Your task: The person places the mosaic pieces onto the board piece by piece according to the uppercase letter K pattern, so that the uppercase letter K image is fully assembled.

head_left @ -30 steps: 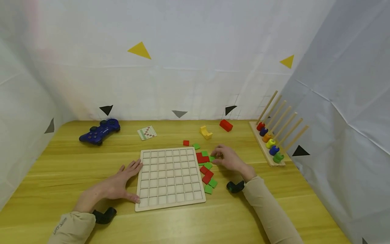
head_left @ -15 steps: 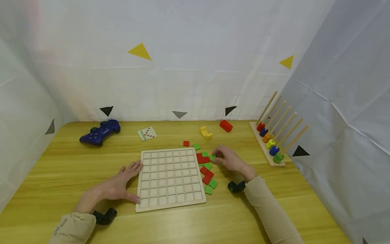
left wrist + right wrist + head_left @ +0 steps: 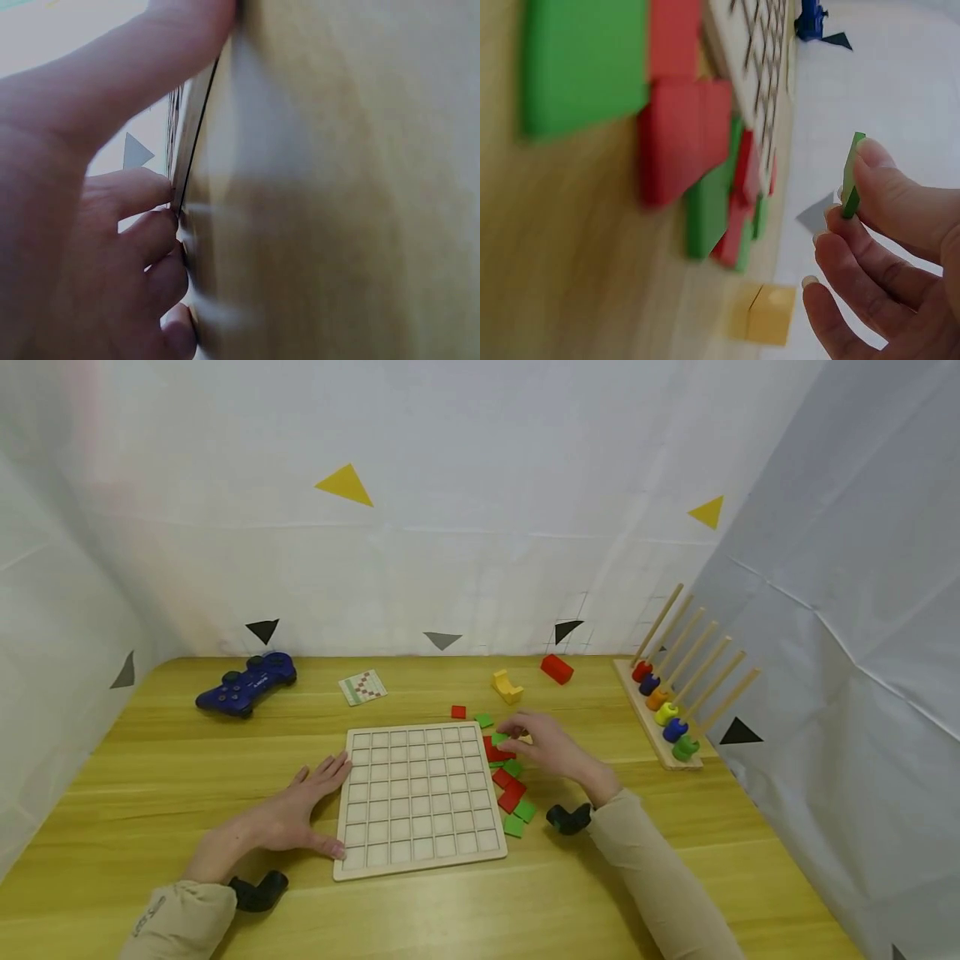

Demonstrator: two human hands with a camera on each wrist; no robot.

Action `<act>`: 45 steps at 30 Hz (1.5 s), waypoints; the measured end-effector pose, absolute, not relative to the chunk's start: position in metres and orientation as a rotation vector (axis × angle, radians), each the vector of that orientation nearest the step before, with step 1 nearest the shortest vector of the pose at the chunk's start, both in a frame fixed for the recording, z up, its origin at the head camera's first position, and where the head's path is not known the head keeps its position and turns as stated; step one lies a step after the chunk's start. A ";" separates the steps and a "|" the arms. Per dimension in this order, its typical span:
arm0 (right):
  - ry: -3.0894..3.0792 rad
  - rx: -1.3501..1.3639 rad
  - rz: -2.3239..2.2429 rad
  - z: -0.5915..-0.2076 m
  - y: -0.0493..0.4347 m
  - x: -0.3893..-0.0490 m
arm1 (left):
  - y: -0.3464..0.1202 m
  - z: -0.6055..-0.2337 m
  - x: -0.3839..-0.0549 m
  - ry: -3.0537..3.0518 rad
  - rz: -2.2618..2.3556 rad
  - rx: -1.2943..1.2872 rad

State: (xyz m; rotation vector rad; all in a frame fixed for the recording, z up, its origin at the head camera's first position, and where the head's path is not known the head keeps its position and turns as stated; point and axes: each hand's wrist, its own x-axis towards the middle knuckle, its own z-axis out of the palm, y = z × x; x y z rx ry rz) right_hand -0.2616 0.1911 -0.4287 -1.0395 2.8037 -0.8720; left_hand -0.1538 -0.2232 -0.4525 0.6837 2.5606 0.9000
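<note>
My left hand (image 3: 292,814) lies along the left edge of a square wooden grid board (image 3: 420,787), fingers spread, fingertips and thumb at its rim. In the left wrist view the board's edge shows beside the fingers. Between thumb and fingertips, my right hand (image 3: 551,747) pinches a thin green square tile (image 3: 852,176), held up above the table in the right wrist view. Below and left of that hand, red tiles (image 3: 512,795) and green tiles (image 3: 524,811) lie loosely along the board's right edge, some overlapping. The right hand partly hides the upper ones in the head view.
Behind the board lie a small patterned card (image 3: 363,687), a lone red tile (image 3: 458,712), a yellow arched block (image 3: 507,687) and a red block (image 3: 557,669). A blue game controller (image 3: 247,683) sits back left. A rack of upright pegs (image 3: 681,763) with coloured rings stands right.
My right hand has picked up the green tile from the right side of the pile and moved left over the pile with it. The left hand stays at the board's edge.
</note>
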 end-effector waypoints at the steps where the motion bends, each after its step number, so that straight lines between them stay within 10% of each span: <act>1: 2.806 -1.059 -0.861 -0.427 0.187 -0.261 | -0.223 -0.452 -0.154 2.561 0.897 0.684; 45: 2.695 -1.052 -0.550 -0.429 0.001 -0.282 | -0.224 -0.451 -0.153 2.561 0.875 0.684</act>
